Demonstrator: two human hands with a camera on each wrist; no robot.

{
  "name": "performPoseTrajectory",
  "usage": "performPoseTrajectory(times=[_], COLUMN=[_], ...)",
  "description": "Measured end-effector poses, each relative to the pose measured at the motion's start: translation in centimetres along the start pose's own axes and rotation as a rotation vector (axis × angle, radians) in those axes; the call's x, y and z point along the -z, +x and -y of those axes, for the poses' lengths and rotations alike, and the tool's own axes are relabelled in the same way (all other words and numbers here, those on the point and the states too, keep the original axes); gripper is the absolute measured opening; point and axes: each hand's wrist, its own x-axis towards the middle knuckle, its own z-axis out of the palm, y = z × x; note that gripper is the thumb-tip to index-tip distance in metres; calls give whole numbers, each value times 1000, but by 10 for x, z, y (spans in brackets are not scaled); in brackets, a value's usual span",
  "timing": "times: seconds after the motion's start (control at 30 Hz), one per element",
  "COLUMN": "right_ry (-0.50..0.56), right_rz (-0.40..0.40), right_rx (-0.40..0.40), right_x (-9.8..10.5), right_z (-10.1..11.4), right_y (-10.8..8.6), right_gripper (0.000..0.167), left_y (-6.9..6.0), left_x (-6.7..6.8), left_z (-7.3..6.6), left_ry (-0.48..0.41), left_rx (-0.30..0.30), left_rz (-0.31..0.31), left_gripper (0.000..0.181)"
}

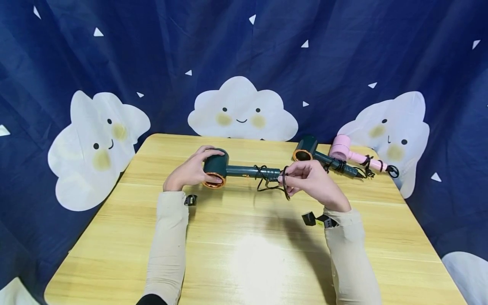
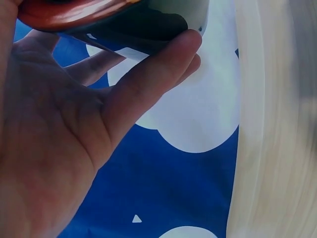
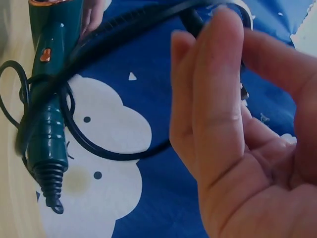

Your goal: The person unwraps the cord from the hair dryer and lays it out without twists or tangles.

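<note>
A dark green hair dryer [image 1: 244, 171] with a copper-coloured rim lies sideways between the two hands. My left hand [image 1: 192, 169] grips its head, thumb at the copper rim [image 2: 79, 12] and fingers over the top, as the left wrist view also shows. Near the handle's end my right hand [image 1: 314, 184] pinches a loop of the black cord [image 1: 286, 182]. In the right wrist view, cord loops wrap loosely round the green handle [image 3: 47, 129], and the right fingers [image 3: 218, 99] hold the cord; its plug end cannot be made out clearly.
A second green hair dryer [image 1: 324, 159] and a pink one [image 1: 354, 156], both with wrapped cords, lie at the back right of the wooden table [image 1: 213, 254]. A blue curtain [image 1: 167, 51] with white clouds hangs behind the table and at its sides.
</note>
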Motion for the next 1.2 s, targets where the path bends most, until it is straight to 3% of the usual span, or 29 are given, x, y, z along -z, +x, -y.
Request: performPoseTrajectory(times=[0.23,0.5,1.2], right_ry=[-52,-55,8], right_rz=[112,171,145], right_rx=[-39,-96,-277], right_x=[1,5,22], right_z=[-8,-22,-73], right_y=[4,11,33], right_gripper=[15,17,19], left_y=[-1,-1,-6], left_x=[2,5,11], left_z=[1,1,0], left_ry=[0,5,-4], left_rx=[-14,-23,-14], left_rz=[-14,-22,-44], left_gripper=[86,88,88])
